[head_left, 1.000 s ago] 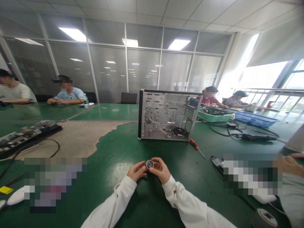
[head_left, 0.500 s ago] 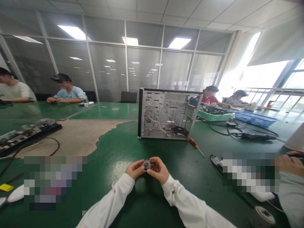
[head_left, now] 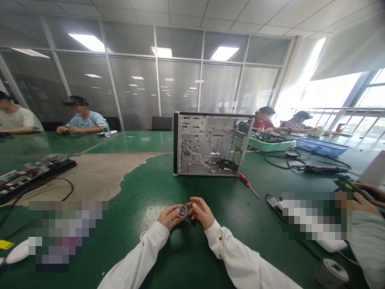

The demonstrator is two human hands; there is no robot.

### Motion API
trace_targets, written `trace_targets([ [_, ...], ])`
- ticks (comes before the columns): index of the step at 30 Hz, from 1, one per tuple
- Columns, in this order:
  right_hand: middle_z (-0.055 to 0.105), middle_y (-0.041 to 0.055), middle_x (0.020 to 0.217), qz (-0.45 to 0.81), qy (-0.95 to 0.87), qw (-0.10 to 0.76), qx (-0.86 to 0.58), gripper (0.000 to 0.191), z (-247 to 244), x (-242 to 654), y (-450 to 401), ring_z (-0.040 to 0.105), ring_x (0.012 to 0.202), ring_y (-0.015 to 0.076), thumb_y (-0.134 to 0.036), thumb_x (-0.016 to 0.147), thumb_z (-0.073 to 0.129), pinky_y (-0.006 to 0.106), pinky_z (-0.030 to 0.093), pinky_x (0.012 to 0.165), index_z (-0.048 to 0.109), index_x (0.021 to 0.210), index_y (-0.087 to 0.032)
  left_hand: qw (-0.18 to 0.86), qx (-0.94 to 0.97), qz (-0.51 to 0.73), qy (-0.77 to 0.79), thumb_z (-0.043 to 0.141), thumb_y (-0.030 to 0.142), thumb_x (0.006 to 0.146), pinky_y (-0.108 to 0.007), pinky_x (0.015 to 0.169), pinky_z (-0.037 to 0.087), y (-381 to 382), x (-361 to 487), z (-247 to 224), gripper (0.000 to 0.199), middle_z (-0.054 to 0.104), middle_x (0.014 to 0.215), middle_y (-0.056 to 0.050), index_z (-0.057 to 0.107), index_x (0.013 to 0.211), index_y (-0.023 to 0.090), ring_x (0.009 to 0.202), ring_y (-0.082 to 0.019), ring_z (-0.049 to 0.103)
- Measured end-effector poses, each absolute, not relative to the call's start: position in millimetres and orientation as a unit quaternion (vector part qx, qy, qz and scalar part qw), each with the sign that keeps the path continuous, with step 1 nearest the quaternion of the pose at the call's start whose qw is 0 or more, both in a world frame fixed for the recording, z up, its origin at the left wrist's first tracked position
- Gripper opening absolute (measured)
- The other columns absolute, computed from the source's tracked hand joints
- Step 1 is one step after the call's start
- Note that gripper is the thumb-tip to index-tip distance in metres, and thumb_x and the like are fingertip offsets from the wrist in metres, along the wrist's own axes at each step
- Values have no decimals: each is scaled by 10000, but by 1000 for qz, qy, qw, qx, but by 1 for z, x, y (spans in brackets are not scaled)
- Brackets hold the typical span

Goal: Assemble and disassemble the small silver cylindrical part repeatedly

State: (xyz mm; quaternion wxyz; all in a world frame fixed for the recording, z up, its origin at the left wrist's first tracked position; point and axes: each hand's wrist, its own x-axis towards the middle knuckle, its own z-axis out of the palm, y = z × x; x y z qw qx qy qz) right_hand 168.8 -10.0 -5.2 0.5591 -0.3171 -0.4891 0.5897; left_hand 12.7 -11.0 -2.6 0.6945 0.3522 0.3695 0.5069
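Observation:
My left hand [head_left: 169, 216] grips a small, round, grey container [head_left: 182, 211] between thumb and fingers. The container's open mouth is tilted toward me, and dark little pieces too small to name show inside. Just right of it, my right hand [head_left: 202, 212] is apart from the container, its fingers loosely bent and separated, with nothing visible in them. Beyond both hands an open computer case [head_left: 207, 144] stands on the green table [head_left: 150, 180], showing its bare metal inside, some loose wires and a black fan. By the case's right corner lies an orange-and-black screwdriver [head_left: 248, 184].
A green basket [head_left: 270, 145] of parts and a blue basket [head_left: 321, 147] sit at back right, near black cables. At right are a power strip [head_left: 332, 243], a tape roll [head_left: 333, 271] and a co-worker's hands [head_left: 365, 200]. Left is a parts-filled black tray [head_left: 39, 174].
My right hand has come off the round container and moved slightly right. The container has turned its mouth more toward me in my left hand. The neighbour at right now shows a green circuit board.

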Motion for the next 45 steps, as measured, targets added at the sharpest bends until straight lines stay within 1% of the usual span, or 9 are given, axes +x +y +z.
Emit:
trace_targets([
  [3, 580, 37, 797, 622, -412, 581, -326, 374, -3, 172, -6, 532, 555, 93, -448, 656, 560, 194, 389, 423, 438, 902, -196, 589, 461, 533, 395, 691, 376, 495, -340, 722, 470, -10, 14, -7, 479, 567, 849, -91, 543, 859, 102, 739, -190, 586],
  [7, 586, 27, 774, 639, -388, 582, -320, 365, -1, 173, -7, 538, 541, 90, -430, 646, 579, 191, 389, 429, 443, 892, -197, 342, 684, 510, 393, 650, 351, 531, -344, 711, 486, -16, 10, -5, 540, 420, 1026, -116, 487, 990, 118, 852, -207, 534],
  [12, 583, 22, 750, 630, -396, 585, -321, 380, -3, 171, -8, 536, 509, 91, -430, 625, 598, 190, 371, 407, 446, 880, -193, 28, 833, 407, 373, 585, 258, 582, -419, 865, 380, -24, 4, 1, 610, 374, 1115, -157, 387, 1138, 103, 1051, -284, 391],
  [15, 583, 23, 747, 624, -402, 587, -324, 390, -4, 170, -7, 535, 502, 91, -431, 616, 605, 191, 369, 403, 448, 880, -191, -48, 844, 389, 366, 490, 177, 647, -409, 860, 377, -22, 3, 1, 542, 371, 1120, -169, 356, 1165, 88, 1056, -277, 380],
  [21, 577, 20, 751, 611, -426, 585, -321, 389, -7, 169, -6, 531, 494, 84, -429, 621, 598, 189, 372, 402, 441, 882, -188, -29, 844, 370, 386, 503, 110, 602, -406, 891, 337, -14, -1, 0, 610, 338, 1142, -171, 325, 1184, 82, 1075, -287, 344],
  [30, 569, 37, 813, 527, -521, 572, -352, 327, -2, 170, -15, 531, 599, 113, -379, 660, 564, 210, 397, 445, 482, 916, -193, 23, 855, 392, 338, 499, 258, 706, -366, 842, 370, -24, 3, 8, 468, 376, 1084, -117, 373, 1148, 170, 1003, -240, 406],
  [36, 520, 67, 1043, 250, -732, 522, -361, 306, 22, 172, -39, 474, 938, 198, -213, 683, 518, 306, 437, 702, 538, 988, -224, 161, 789, 440, 398, 578, 223, 586, -398, 832, 380, -20, 7, 0, 740, 368, 1116, -136, 218, 1227, 139, 996, -244, 435],
  [39, 503, 57, 1105, 176, -783, 494, -336, 371, 34, 171, -49, 416, 1027, 215, -191, 685, 509, 394, 337, 875, 515, 1052, -239, 245, 758, 431, 424, 582, 177, 566, -364, 797, 406, -18, 5, -1, 693, 514, 988, -91, 288, 1193, 161, 908, -214, 506],
  [45, 504, 47, 1127, 145, -811, 471, -315, 417, 38, 168, -53, 416, 1040, 210, -160, 694, 480, 415, 307, 901, 483, 1100, -253, 279, 725, 432, 459, 579, 149, 544, -321, 758, 418, -18, 5, 2, 600, 596, 932, -42, 399, 1113, 212, 859, -196, 547],
])
